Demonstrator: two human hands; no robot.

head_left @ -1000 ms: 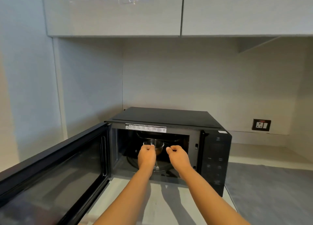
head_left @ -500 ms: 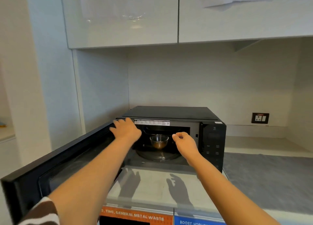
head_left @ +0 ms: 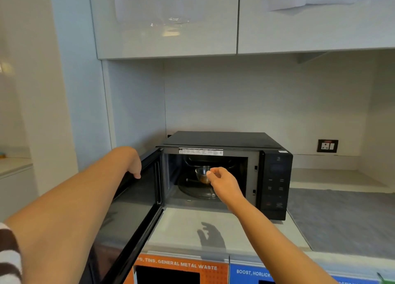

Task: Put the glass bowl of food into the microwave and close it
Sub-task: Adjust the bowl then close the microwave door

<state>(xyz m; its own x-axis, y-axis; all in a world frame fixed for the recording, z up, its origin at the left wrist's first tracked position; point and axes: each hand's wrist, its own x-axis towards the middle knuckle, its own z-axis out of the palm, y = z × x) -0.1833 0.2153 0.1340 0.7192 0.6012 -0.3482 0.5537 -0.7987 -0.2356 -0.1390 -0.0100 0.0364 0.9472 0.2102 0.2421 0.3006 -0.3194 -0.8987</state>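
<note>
A black microwave (head_left: 275, 185) stands on the counter with its door (head_left: 136, 200) swung open to the left. Inside, a small glass bowl (head_left: 202, 173) with brown food sits on the glass turntable (head_left: 192, 193). My left hand (head_left: 133, 163) is hooked over the top edge of the open door, fingers curled behind it. My right hand (head_left: 223, 180) hovers in front of the cavity, just right of the bowl, fingers loosely curled and holding nothing; it partly hides the bowl.
A pale counter (head_left: 188, 228) runs in front of the microwave, with a grey mat (head_left: 346, 217) to the right. Glossy wall cabinets (head_left: 166, 21) hang above. A wall socket (head_left: 327, 146) sits at the right. Labelled waste bins (head_left: 179, 266) are below the counter edge.
Both hands have left the bowl inside the microwave. My left hand moved out to the left and onto the door's top edge. My right hand drew back out of the cavity.
</note>
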